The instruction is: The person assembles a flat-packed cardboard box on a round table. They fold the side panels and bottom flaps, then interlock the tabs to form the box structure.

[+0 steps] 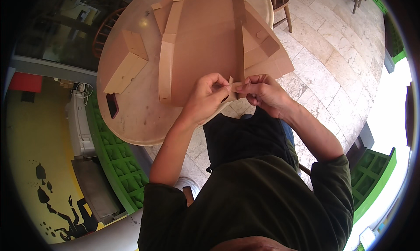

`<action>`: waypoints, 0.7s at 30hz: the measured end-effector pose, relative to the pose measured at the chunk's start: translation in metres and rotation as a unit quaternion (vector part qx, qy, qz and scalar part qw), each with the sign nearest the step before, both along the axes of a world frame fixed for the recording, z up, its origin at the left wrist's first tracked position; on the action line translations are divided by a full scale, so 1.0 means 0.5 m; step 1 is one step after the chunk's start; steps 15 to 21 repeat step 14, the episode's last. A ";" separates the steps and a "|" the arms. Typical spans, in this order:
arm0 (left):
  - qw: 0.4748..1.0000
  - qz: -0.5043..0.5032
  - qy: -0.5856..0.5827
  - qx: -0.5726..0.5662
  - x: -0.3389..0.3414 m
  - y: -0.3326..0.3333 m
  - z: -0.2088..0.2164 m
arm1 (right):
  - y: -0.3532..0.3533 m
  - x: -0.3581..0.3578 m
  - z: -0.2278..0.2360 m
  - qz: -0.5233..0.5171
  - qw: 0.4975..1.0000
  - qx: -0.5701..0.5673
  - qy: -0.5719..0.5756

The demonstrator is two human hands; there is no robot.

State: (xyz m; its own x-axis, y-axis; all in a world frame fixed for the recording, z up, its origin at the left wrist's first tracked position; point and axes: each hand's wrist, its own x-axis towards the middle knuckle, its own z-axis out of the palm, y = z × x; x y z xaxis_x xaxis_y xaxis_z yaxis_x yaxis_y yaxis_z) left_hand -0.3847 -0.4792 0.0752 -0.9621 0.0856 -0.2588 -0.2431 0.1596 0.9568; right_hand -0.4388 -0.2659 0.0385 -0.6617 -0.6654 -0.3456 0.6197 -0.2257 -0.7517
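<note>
The person is standing at a round wooden counter [131, 119] and working on a large, partly folded cardboard box [205, 54] that is lying flattened across most of its top, with its near edge jutting past the rim toward the body, which seems to be why both hands can meet at it without reaching. The left hand [209, 95] is curling its fingers tightly around a small cardboard tab [233, 85] at that near edge, pinching it from the left, while the right hand [261, 92] is pinching the same tab from the other side, thumb and fingertips pressed together; neither hand is open. Gripping from both sides appears to be steadying the thin flap so it can be bent or creased cleanly. A long side flap [166, 63] is standing up along the left of the box, and a central ridge is running away from the hands, so the sheet is holding itself in shape. A loose, smaller cardboard piece [129, 65] is lying apart on the left of the counter, beside a dark phone-like object [112, 105] near the rim, both out of the working area. Wooden chairs [280, 3] are standing beyond the counter on the stone tile floor [332, 67].
</note>
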 end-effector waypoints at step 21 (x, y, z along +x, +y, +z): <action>0.993 -0.022 -0.048 -0.106 -0.026 0.000 0.019 | 0.002 0.003 -0.011 -0.011 0.998 0.064 0.010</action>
